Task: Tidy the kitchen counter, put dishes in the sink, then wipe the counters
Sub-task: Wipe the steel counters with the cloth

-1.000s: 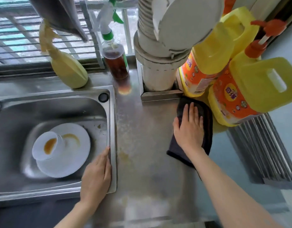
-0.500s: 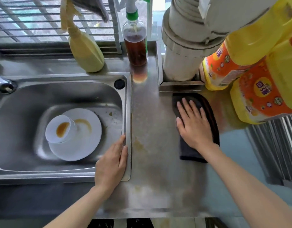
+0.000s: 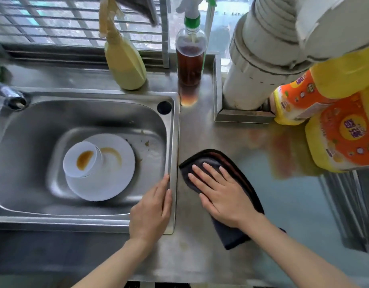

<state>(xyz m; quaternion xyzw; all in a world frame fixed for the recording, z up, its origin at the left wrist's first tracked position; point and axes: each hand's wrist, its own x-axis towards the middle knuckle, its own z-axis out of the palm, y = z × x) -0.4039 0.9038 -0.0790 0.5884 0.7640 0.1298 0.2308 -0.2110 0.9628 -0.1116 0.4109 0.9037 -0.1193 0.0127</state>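
Note:
My right hand (image 3: 219, 192) lies flat, fingers straight, on a dark cloth (image 3: 237, 235) pressed against the steel counter (image 3: 200, 129) just right of the sink. My left hand (image 3: 152, 213) rests flat on the right rim of the steel sink (image 3: 173, 142). Inside the sink a white plate (image 3: 117, 183) with a brown stain lies on the bottom, and a white cup (image 3: 80, 159) holding brown dregs lies tipped on it.
A pale yellow spray bottle (image 3: 125, 65) and a brown-liquid spray bottle (image 3: 189, 59) stand behind the sink. A thick white pipe (image 3: 258, 65) rises at the back right, with two yellow detergent jugs (image 3: 341, 138) beside it. The tap (image 3: 8, 96) is at the left.
My right hand has slid the cloth from near the pipe base toward me and left, up to the sink's edge. My left hand stays on the sink rim.

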